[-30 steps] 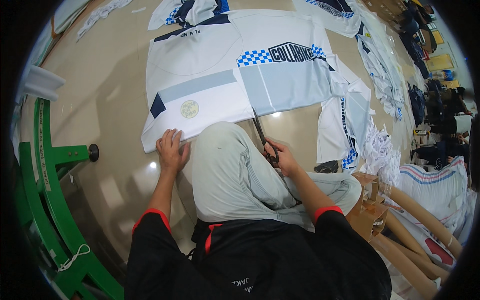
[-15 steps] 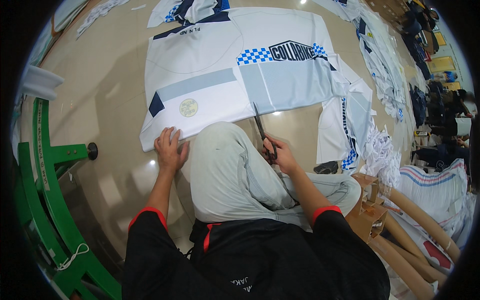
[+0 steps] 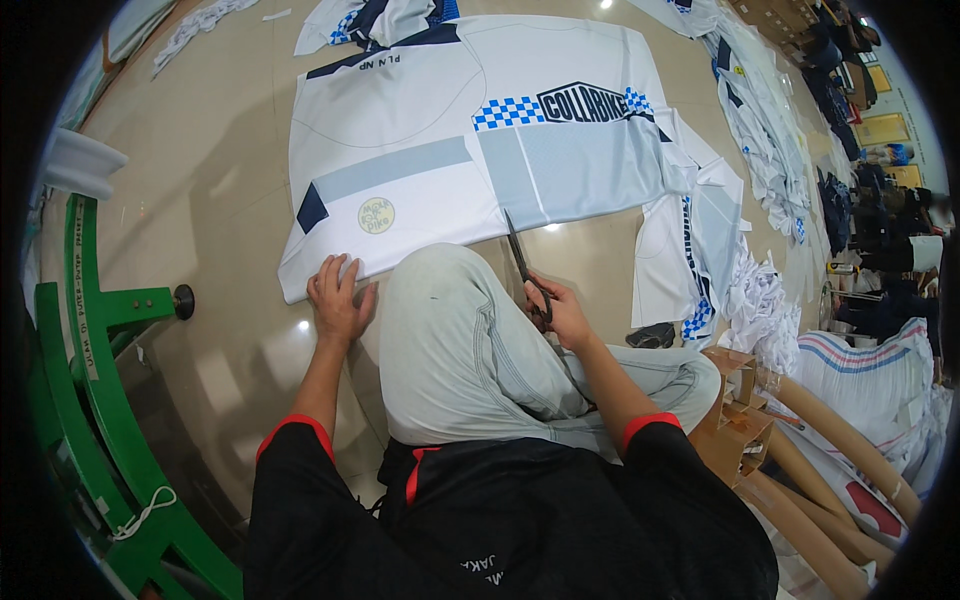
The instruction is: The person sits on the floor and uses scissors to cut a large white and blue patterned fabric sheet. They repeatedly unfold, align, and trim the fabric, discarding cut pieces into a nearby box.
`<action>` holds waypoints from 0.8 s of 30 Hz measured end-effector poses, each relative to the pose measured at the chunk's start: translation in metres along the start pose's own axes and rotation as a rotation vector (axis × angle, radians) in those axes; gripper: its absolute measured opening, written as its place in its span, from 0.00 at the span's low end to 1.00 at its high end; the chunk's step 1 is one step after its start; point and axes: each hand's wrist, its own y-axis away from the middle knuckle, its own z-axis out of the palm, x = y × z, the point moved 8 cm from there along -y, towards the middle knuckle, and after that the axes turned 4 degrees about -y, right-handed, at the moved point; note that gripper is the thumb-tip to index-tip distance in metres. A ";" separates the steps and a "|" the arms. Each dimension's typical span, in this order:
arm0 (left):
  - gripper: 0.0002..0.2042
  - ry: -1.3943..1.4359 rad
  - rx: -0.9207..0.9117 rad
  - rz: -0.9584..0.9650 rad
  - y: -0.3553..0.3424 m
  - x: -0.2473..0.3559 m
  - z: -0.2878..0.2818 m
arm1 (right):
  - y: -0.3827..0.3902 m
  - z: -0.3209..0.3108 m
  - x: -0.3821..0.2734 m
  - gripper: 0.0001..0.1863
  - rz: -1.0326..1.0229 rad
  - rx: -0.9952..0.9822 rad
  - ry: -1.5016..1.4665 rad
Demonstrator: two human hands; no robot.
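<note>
I sit cross-legged before a white fabric piece (image 3: 400,120) with navy corners, pale blue-grey panels, a blue checkered band, lettering and a round yellowish print, spread on the floor. My left hand (image 3: 340,300) rests open on its lower left edge, fingertips on the cloth and thumb apart. My right hand (image 3: 555,305), right of my raised knee, grips black scissors (image 3: 520,260); their blades point away from me into the lower edge of the fabric, between the white part and the pale blue-grey panel. A second printed piece (image 3: 660,265) lies under its right side.
A green metal frame (image 3: 110,320) with a black knob stands at my left. Cut pieces (image 3: 760,150) and white scraps (image 3: 755,295) lie to the right and beyond. Cardboard boxes (image 3: 740,400), long brown tubes (image 3: 840,440) and a white sack (image 3: 860,370) are at lower right. People work at the far right edge.
The scissors' tips have shifted slightly along the cloth's edge. My left hand and the near corner of the fabric have moved a little to the left.
</note>
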 end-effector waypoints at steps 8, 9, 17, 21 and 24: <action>0.24 -0.005 -0.016 -0.009 0.001 -0.001 0.002 | 0.006 0.005 -0.008 0.33 -0.017 0.034 0.016; 0.24 0.000 -0.020 -0.010 0.000 -0.001 0.002 | 0.007 0.006 -0.009 0.33 -0.015 0.037 0.007; 0.24 0.029 -0.003 -0.012 -0.002 0.000 0.000 | -0.007 0.001 0.012 0.28 -0.144 -0.043 -0.009; 0.24 0.016 0.006 -0.011 0.000 -0.002 -0.001 | 0.004 0.009 -0.007 0.31 -0.064 -0.025 0.021; 0.24 0.018 0.017 -0.007 -0.001 -0.001 -0.001 | -0.010 0.000 -0.004 0.36 -0.010 0.050 0.038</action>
